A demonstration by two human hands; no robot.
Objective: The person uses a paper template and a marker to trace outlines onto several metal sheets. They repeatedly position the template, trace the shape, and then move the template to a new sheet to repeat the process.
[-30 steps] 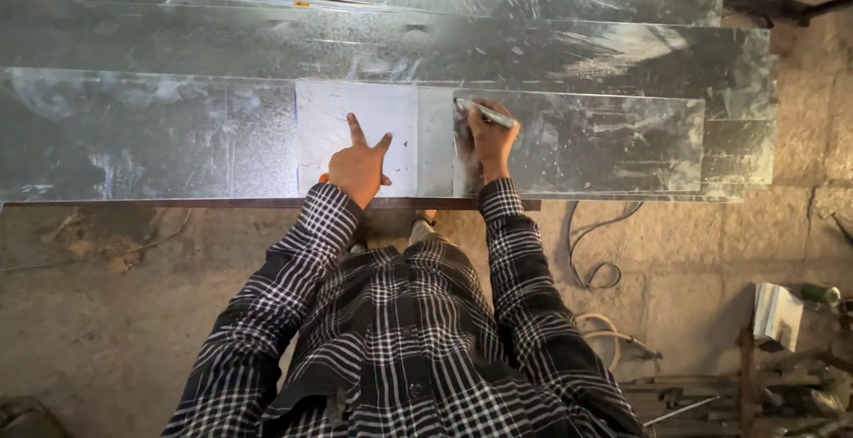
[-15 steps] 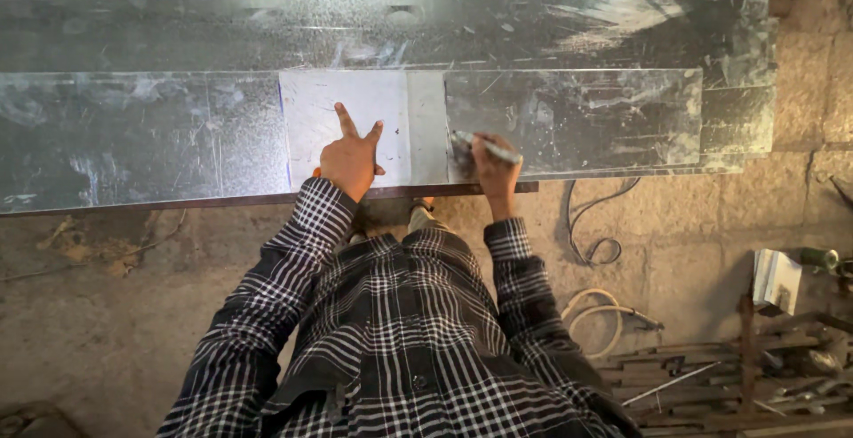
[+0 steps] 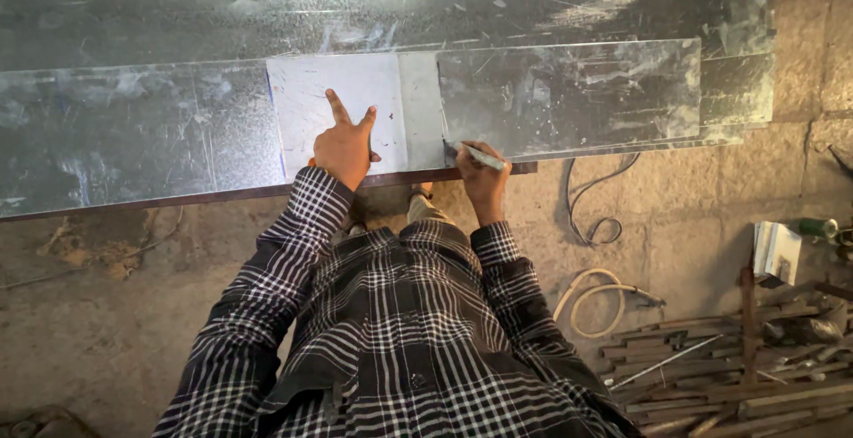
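I'm looking straight down from the head cam at a person in a black-and-white plaid shirt (image 3: 400, 340) leaning over a long galvanized sheet-metal strip (image 3: 133, 136) laid across a workbench, w/ more sheet metal (image 3: 355, 11) stacked behind it. The left hand (image 3: 342, 149) lies flat on a paler rectangular metal template (image 3: 355, 91) that sits on top of the strip, approx. mid-frame; fingers are released and spread, index and one other finger pointing away from the body, palm pressing the template down, nothing gripped. The right hand (image 3: 484, 180) is just beside the template's right edge, near the front edge of the bench; fingers are clenched around a marker pen (image 3: 475, 155), a slim light-coloured stick, w/ its tip touching the metal right at the template's right side. A thin line runs along that right edge, up from the pen tip. The dark front edge of the bench (image 3: 178, 200) runs left to right just below both hands. Beneath it is a rough concrete floor (image 3: 89, 331). At right on the floor: a loose dark cable (image 3: 591, 216), a coiled pale hose (image 3: 595, 300), and a pile of rusty metal rods (image 3: 711, 367). A small white box (image 3: 777, 251) sits at far right.
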